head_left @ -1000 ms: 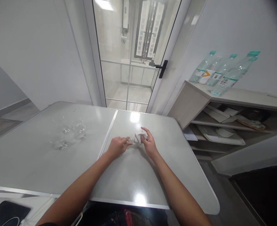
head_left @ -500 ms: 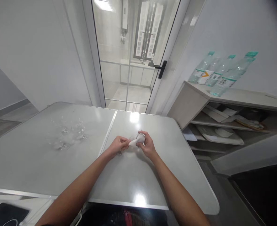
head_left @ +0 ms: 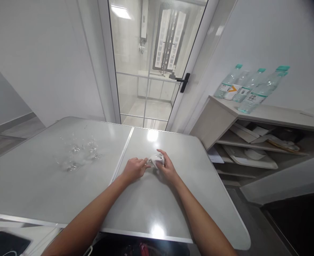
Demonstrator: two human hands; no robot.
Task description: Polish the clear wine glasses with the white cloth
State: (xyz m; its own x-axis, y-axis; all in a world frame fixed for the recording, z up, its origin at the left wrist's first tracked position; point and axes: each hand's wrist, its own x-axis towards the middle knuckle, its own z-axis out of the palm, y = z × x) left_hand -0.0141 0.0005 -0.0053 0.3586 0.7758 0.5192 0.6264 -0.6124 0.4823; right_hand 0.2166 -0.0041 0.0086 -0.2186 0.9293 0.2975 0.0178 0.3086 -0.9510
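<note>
My right hand (head_left: 169,169) is closed around a crumpled white cloth (head_left: 155,159), thumb and fingers bent over it. My left hand (head_left: 135,169) pinches a small clear glass piece (head_left: 148,162) beside the cloth. Most of that piece is hidden by the fingers and the cloth, so its full shape cannot be made out. Both hands are close together, just above the right half of the light grey table (head_left: 199,195). On the left half stands a loose group of several clear glass pieces (head_left: 75,151), faint against the tabletop.
A metal strip (head_left: 124,147) divides the tabletop. To the right stands an open shelf unit (head_left: 226,117) with several clear plastic bottles (head_left: 254,99) on top. Behind the table is a glass door (head_left: 131,89) with a black handle (head_left: 184,82). A dark flat object (head_left: 6,243) lies at lower left.
My left hand has rolled over, with its back now turned more upward. The white cloth is bunched more tightly in my right hand. Less of the clear piece shows.
</note>
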